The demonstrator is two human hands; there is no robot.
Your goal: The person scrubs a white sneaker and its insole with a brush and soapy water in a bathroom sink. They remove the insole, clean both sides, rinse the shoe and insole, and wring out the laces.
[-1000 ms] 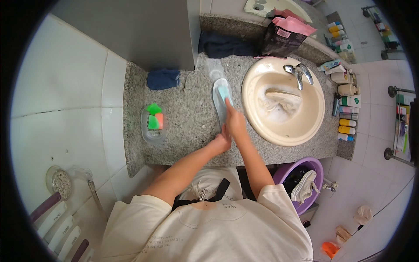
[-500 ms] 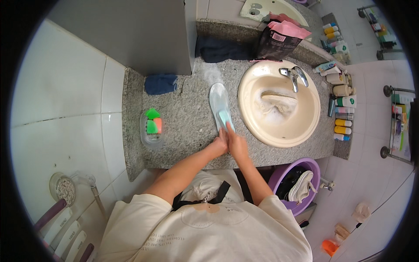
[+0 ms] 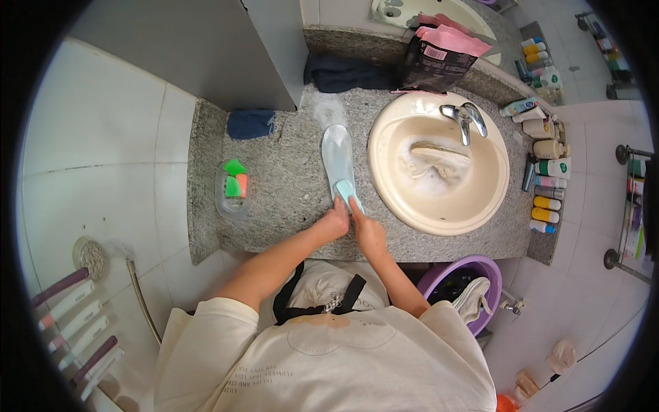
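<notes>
Pinning pale insole (image 3: 339,156) flat on granite counter (image 3: 288,185): our left hand (image 3: 334,224) presses heel end, right hand (image 3: 368,233) grips small blue brush (image 3: 349,194); we scrub lengthwise, firm.

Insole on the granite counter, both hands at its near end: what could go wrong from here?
The insole lies flat on the wet-looking counter with only its near end under the left hand and right hand, so it may slide or twist. It lies close to the sink rim and might slip into the soapy water.
</notes>
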